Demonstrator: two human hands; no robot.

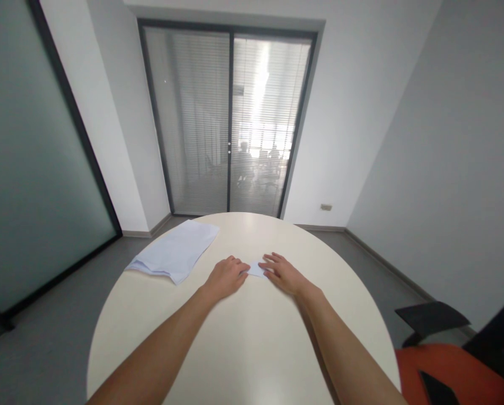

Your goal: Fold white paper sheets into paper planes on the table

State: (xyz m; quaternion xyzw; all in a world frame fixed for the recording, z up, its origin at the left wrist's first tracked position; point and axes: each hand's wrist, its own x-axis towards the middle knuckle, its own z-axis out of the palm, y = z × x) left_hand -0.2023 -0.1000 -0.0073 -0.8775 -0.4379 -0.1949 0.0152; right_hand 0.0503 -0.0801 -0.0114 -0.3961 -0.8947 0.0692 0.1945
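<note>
A small piece of white paper (256, 269) lies flat on the round table (247, 343), on the twelve o'clock side of its middle. I have the left hand (228, 275) at the paper's nine o'clock, fingers close together and slightly bent, touching that end; on my feed I cannot tell whether the thumb pinches it. I have the right hand (284, 274) at three o'clock, fingers parted and loose, tips over the other end, not closed around it. Larger white sheets (176, 247) lie at ten to eleven o'clock, reaching the table's rim. Past the table I see a glass door (188, 124) with blinds (264, 101) at twelve, a wall socket (326, 207) at one, and an orange chair (446, 371) with black armrests at four.
</note>
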